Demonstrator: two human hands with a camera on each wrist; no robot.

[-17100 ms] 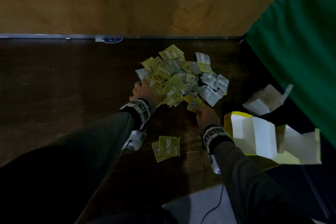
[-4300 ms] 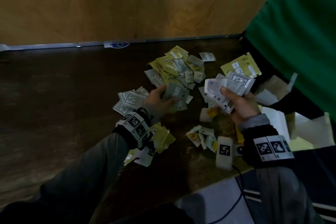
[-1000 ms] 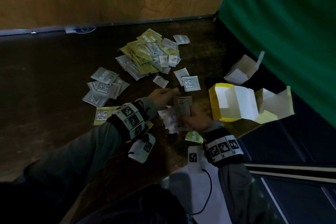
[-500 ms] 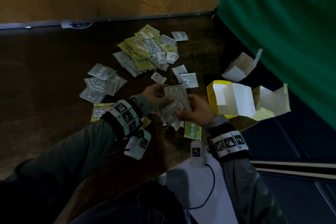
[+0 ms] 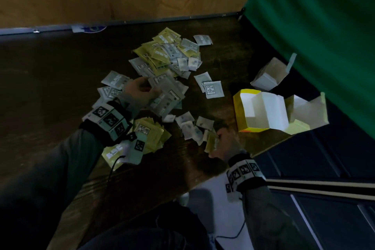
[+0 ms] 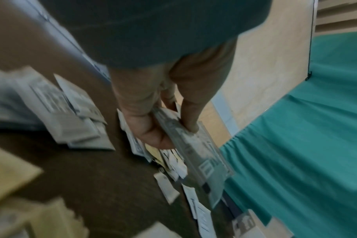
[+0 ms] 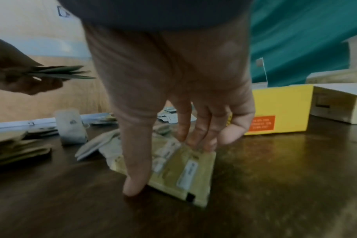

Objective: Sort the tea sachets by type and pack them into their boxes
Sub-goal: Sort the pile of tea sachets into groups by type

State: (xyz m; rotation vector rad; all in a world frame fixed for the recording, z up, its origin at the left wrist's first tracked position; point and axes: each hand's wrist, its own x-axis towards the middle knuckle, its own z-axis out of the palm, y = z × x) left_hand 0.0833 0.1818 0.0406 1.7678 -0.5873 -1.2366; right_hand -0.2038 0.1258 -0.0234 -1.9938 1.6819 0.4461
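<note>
A fanned stack of grey sachets is being pinched, raised, at frame centre by the left hand; a yellow sachet is being gripped against the counter by the downward-reaching right hand, beside the yellow box.

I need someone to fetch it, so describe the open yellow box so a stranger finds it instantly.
Look along the green curtain at the dark wooden table's right edge. Three open cartons sit there; the yellow box is nearest the sachets, bright yellow with an orange label, unlike its paler neighbours.

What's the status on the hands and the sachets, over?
Left hand grips grey sachets. Right hand pinching yellow sachet off table. Boxes open, nothing blocking.
</note>
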